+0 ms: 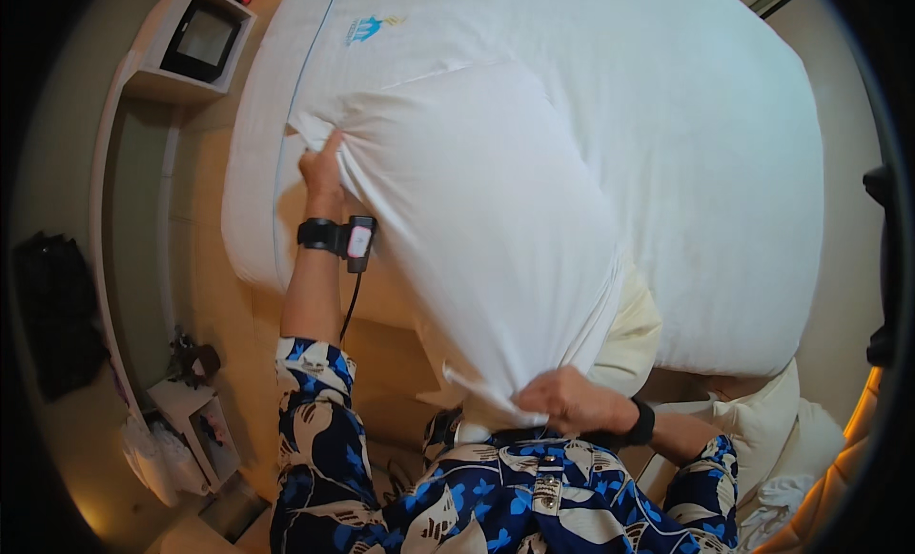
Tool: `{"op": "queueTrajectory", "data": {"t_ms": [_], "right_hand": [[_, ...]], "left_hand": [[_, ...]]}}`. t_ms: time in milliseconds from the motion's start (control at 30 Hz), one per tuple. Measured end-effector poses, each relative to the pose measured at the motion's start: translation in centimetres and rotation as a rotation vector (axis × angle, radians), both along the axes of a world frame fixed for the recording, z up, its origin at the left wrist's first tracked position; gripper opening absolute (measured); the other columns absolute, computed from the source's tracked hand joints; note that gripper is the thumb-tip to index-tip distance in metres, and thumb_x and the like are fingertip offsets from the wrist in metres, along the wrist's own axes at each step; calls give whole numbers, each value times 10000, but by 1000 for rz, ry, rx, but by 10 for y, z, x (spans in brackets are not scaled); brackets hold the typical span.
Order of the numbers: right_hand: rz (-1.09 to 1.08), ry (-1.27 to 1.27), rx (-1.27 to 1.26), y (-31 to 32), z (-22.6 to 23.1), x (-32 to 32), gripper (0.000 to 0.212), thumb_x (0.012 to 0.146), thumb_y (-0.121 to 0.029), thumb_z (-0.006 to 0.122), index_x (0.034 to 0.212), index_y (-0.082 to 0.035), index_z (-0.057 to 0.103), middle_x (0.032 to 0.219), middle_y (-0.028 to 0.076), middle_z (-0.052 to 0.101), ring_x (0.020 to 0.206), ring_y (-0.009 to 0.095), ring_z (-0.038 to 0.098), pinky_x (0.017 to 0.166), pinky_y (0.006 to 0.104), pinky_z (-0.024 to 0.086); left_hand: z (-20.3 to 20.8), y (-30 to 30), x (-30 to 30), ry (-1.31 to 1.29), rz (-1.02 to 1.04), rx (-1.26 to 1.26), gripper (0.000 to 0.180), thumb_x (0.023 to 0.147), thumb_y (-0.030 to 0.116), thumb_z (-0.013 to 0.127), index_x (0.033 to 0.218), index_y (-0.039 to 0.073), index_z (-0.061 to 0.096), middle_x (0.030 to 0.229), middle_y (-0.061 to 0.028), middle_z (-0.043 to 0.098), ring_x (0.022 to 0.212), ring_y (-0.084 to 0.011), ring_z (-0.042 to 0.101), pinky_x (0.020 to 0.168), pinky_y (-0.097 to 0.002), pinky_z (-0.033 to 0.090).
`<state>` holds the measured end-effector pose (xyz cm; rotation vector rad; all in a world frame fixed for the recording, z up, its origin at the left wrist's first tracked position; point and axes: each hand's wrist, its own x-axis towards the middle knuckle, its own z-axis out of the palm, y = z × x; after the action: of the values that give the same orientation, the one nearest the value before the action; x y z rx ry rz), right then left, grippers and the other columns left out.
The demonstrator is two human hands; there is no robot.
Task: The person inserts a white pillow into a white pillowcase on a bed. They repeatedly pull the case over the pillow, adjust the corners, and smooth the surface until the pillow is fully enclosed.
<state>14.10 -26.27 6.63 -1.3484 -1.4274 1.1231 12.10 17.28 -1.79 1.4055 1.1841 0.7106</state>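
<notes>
A white pillowcase (486,201) stretches between my two hands, over the near left part of the bed. My left hand (324,177) is closed on its far left corner, and the cloth puckers there. Close to my body, my right hand (570,401) grips the near end of the same case in a fist. A cream pillow (631,330) shows beside the case's right edge; how much of it lies inside the case is hidden. On my left wrist sits a strapped black device (358,242) with a cable, and a black band (644,421) circles my right wrist.
The white-covered mattress (715,163) fills the middle and right. More pale pillows (767,411) lie at the near right. Along the left wall are a white shelf (148,82) with a black box (200,41), a small white cabinet (176,401) and a dark bag (62,311).
</notes>
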Motion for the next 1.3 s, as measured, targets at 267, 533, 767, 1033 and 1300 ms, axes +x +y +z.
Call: {"op": "queueTrajectory", "data": {"t_ms": [267,533,767,1033,1300], "right_hand": [[-20,-217,-99,-25,-48,-17,308,680,-80,623,986,-45,617,812,118,594,770,307,597,658,394,484],[-684,-107,26,-23,-59,39,135,816,-122,611,922,-39,625,805,86,585,737,251,578,655,324,460],[-928,140,-747,-15,-107,143,413,779,-383,649,815,26,609,660,115,596,595,210,570,576,330,433],[-930,916,-611,28,-85,117,453,778,-218,653,1084,105,569,972,147,645,815,173,629,720,294,508],[-935,957,-419,12,-121,66,374,804,-174,592,1069,89,573,949,122,647,833,153,596,746,285,479]], "left_hand": [[-39,35,-80,75,22,2,376,853,181,630,1130,-62,554,1019,-79,624,875,-178,589,761,-308,477],[-25,95,-108,533,83,599,256,822,196,621,977,-8,618,953,-91,637,866,-195,592,796,-309,463],[26,61,35,356,-597,587,220,840,151,598,978,-19,605,917,-83,625,868,-174,580,802,-292,459],[-11,9,158,708,-933,201,331,876,256,587,1032,-36,594,937,-70,619,896,-140,547,817,-261,443],[-25,-33,241,1022,-894,302,825,756,551,621,1211,-122,474,1134,-236,581,1036,-289,571,888,-356,445]]}}
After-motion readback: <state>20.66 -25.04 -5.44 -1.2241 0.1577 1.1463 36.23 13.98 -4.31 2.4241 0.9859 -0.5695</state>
